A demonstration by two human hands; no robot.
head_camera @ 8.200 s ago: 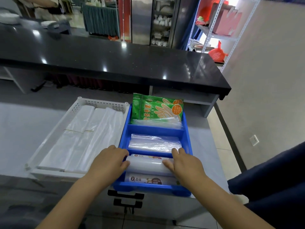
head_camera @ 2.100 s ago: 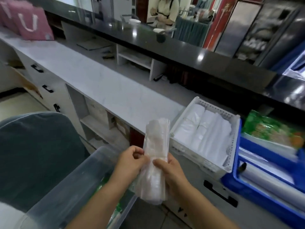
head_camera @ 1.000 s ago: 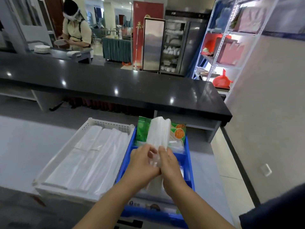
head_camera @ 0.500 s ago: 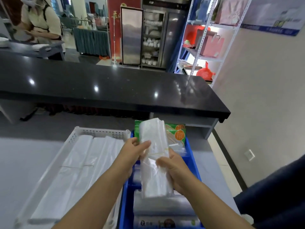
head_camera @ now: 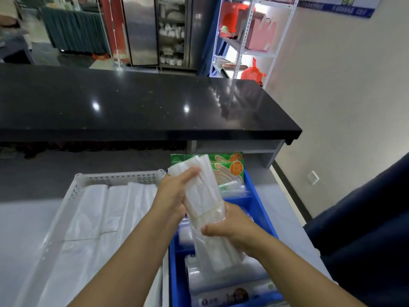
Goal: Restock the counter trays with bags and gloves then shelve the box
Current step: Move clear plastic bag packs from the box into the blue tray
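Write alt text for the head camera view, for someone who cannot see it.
Two hands hold a banded bundle of clear plastic bags over a blue divided tray, the left hand near its top, the right hand at its middle. Green glove packets stand in the tray's far compartment; a white tray of folded white bags sits to its left.

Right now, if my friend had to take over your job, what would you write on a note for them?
Left hand: holds the upper part of the bundle of clear bags.
Right hand: grips the same bundle lower down, thumb across its front.
The bundle is in the air over the blue tray, not set down.
Done: white bags lie in the white tray; green glove packs sit at the blue tray's far end; rolls lie at its near end.
To do: put the bundle in a tray, then shelve the box, which is not in view.
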